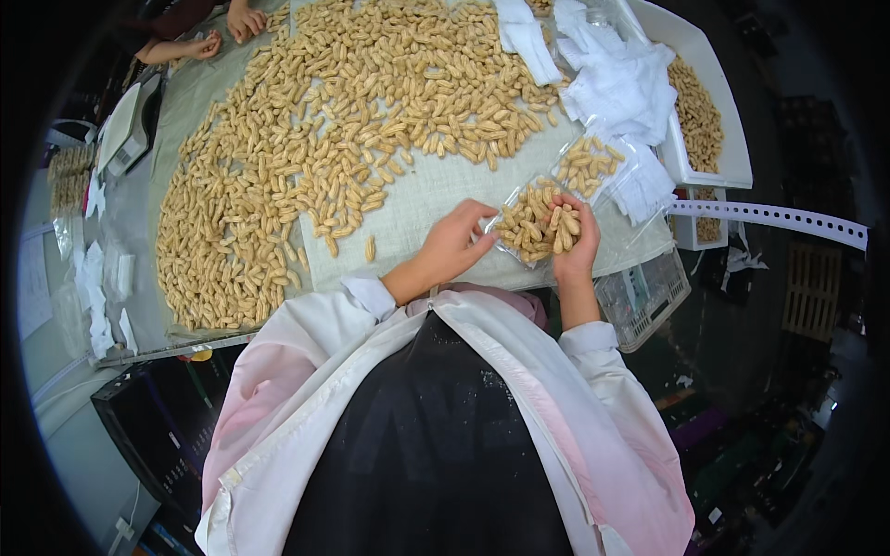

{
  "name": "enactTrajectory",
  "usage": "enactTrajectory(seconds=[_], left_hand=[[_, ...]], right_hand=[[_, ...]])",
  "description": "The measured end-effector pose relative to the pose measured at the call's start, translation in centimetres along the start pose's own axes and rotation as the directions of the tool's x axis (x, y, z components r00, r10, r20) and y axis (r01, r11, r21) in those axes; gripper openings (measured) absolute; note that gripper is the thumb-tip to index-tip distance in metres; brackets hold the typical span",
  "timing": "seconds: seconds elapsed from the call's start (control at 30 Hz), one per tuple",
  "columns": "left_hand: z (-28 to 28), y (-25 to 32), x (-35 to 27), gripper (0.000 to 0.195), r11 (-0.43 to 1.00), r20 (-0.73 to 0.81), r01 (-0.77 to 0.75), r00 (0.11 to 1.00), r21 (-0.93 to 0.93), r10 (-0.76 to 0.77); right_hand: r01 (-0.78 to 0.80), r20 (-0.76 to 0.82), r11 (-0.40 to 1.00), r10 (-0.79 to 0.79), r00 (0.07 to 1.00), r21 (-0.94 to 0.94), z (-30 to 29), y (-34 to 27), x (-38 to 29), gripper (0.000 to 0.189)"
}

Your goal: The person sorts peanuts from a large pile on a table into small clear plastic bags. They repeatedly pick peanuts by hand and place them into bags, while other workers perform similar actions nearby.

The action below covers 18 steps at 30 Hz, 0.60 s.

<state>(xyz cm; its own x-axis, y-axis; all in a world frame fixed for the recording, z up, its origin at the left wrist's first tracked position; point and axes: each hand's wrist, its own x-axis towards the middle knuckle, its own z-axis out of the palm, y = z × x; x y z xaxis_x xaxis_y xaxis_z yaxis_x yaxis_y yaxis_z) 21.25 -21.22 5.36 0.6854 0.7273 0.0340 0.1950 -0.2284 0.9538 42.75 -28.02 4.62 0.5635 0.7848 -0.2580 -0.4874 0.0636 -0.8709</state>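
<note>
In front of me a clear plastic tray [511,198] is heaped with unshelled peanuts [532,212]. My right hand [585,240] curls around a small handful of peanuts [564,229] at the tray's right side. At its left edge is my left hand [455,238], thumb and fingers apart and nothing between them; whether the fingertips touch the rim cannot be made out. Just beyond lies a second clear tray [560,167], partly filled with peanuts [589,165]. A broad layer of loose peanuts [389,76] covers much of the cloth-topped table [410,208].
White cloths [619,83] lie at the back right, by a white foam box [737,156] holding peanuts. A scale [128,132] stands left. Another person's hands [246,22] are at the far left. A plastic crate [650,299] sits below the table's right edge, near a perforated strip [779,217].
</note>
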Motion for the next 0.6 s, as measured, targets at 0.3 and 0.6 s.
enactTrajectory(seconds=[0.3,0.6], left_hand=[[4.1,-2.6,1.6,0.048,0.779,0.43,0.41,0.88,-0.473,-0.202],[4.0,-3.4,1.7,0.032,0.772,0.43,0.439,0.871,-0.46,-0.239]], right_hand=[[0.417,0.164,0.759,-0.39,0.906,-0.501,-0.5,2.8,-0.1,0.02],[0.468,0.052,0.729,-0.514,0.856,-0.5,-0.2,1.3,0.0,0.033]])
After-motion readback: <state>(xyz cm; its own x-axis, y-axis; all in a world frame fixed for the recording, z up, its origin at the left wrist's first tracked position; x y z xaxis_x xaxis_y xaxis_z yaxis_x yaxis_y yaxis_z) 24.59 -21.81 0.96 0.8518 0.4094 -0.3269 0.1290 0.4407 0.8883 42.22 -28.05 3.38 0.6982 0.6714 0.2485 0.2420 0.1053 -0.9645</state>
